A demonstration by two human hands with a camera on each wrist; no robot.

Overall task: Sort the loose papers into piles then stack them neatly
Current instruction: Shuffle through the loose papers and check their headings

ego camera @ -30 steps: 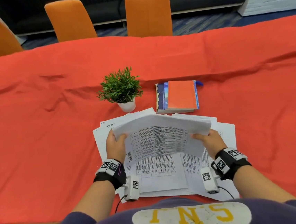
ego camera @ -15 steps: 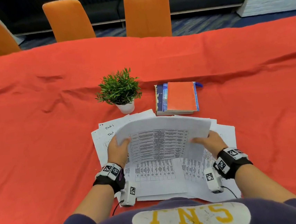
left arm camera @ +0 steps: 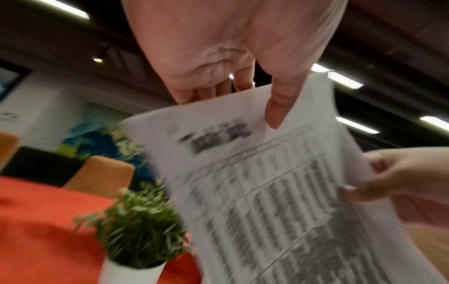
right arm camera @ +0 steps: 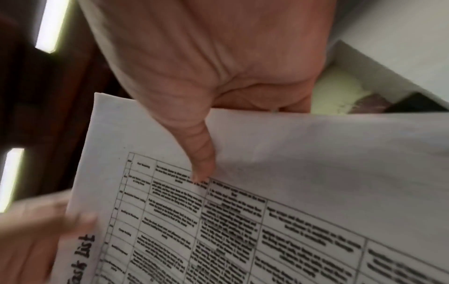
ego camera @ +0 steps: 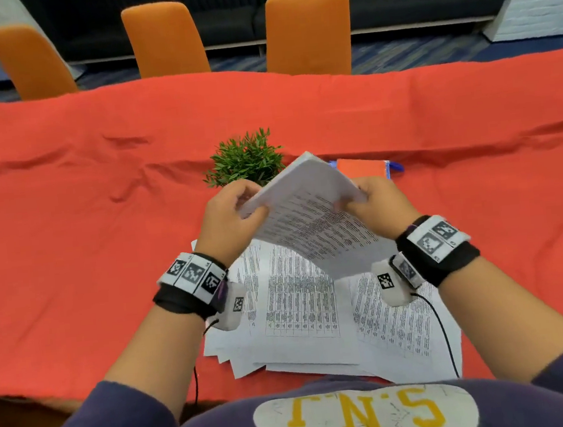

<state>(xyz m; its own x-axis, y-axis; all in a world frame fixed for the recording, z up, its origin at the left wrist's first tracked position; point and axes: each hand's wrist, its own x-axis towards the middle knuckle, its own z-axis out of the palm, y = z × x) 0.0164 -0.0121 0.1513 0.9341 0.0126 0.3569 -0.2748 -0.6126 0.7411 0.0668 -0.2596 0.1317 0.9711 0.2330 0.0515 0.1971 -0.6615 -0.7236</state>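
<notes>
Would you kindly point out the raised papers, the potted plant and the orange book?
raised papers (ego camera: pixel 311 217), head view, printed face.
potted plant (left arm camera: pixel 136 226), left wrist view, leaves.
orange book (ego camera: pixel 360 168), head view, cover.

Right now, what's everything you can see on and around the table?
Lifted papers: one bundle, white with printed tables, held tilted above the table.
Loose papers: several, white, spread on the cloth near the person.
Plant: one, green, white pot, behind the lifted papers.
Books: small stack, orange on top, mostly hidden.
Tablecloth: one, red.
Chairs: at least three, orange, far side.
Left hand: grips the bundle's left edge.
Right hand: grips its right edge.
</notes>
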